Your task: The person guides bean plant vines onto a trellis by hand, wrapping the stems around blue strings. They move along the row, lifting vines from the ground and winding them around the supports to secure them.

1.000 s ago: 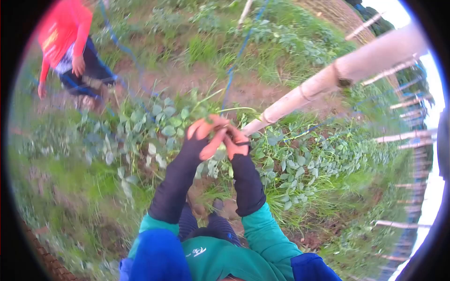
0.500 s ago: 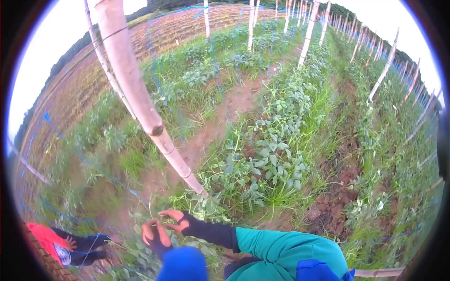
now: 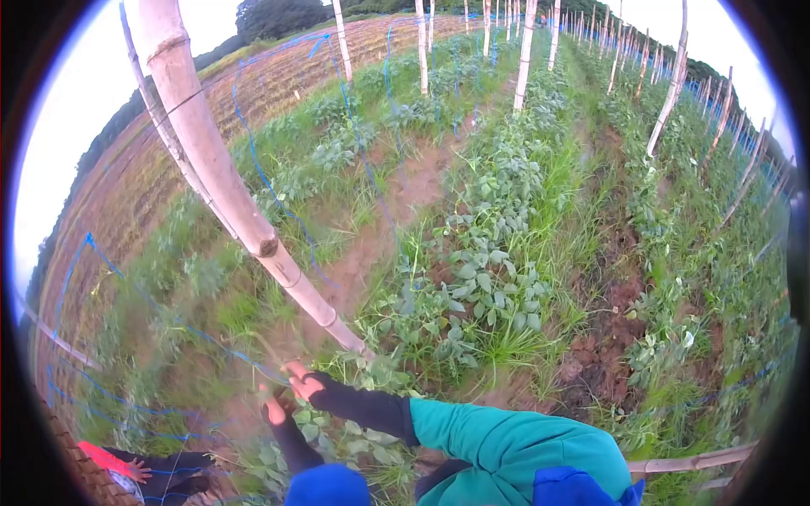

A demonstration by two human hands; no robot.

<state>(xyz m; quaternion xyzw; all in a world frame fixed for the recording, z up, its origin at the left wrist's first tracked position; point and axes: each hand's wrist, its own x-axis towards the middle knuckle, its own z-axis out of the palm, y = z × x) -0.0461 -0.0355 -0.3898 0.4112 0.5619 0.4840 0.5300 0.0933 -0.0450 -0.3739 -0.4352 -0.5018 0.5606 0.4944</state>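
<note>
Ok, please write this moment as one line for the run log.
left hand: near plants; right hand: near twine; grip: unclear; pole: apart from hands; co-worker: lower left

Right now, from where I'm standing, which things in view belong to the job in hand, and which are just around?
Likely part of the job:
- left hand and right hand
- leafy plants beside them
- blue twine running toward them
- thick bamboo pole nearby

Apparently just around:
- slim pole, lower right
- farther upright poles
- brown field

No legible text or numbers.
</note>
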